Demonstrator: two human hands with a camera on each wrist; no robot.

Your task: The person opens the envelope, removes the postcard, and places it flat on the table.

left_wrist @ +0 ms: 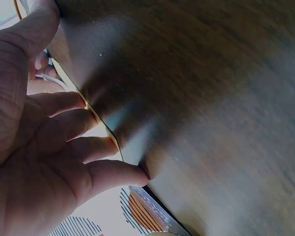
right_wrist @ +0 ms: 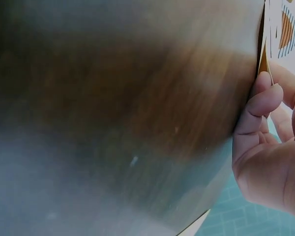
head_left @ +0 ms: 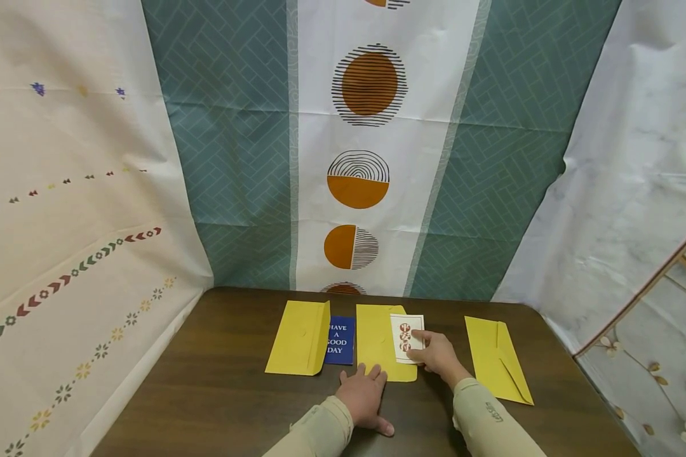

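A small white card with red characters is pinched between the thumb and fingers of my right hand. The card lies over the right part of the middle yellow envelope. My left hand has its fingers spread, the fingertips at that envelope's near edge and the thumb pointing right. In the left wrist view, the left hand shows fairly straight fingers along the tabletop. In the right wrist view, the right hand has its thumb and fingers together at a thin edge.
To the left lies another yellow envelope, beside a blue card reading "HAVE A GOOD DAY". A third yellow envelope lies tilted at the right. The brown wooden table meets patterned cloths behind and at both sides.
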